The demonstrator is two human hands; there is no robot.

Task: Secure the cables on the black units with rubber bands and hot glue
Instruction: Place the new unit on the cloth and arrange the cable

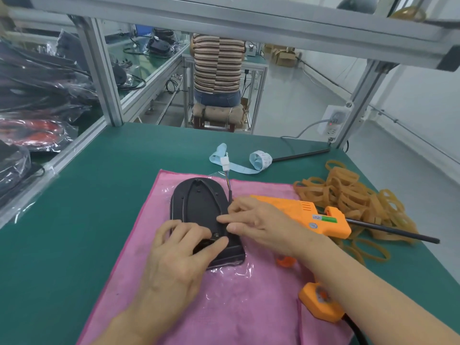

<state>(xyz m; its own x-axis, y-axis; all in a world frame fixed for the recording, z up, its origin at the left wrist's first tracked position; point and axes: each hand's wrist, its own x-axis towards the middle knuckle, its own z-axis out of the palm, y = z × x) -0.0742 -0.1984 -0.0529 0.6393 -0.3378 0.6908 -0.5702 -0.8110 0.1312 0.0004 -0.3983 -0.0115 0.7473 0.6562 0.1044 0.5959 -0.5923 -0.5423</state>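
A black unit (pixel 199 202) lies flat on a pink cloth (pixel 239 302), with clear plastic film under it. Its thin cable (pixel 229 189) runs up the right side to a white connector (pixel 226 163). My left hand (pixel 179 255) rests on the unit's near end, fingers curled, thumb pressing on the black surface. My right hand (pixel 254 221) reaches in from the right, and its fingertips pinch the cable at the unit's right edge. An orange hot glue gun (pixel 311 217) lies on its side behind my right hand. A heap of tan rubber bands (pixel 348 195) lies at the right.
Light blue label strip (pixel 239 165) curls on the green table (pixel 99 195) behind the cloth. An orange plug (pixel 321 302) lies at the cloth's right edge. A black glue stick (pixel 390 230) sticks out of the gun. Bagged black units (pixel 37 95) pile up at left. A person sits ahead.
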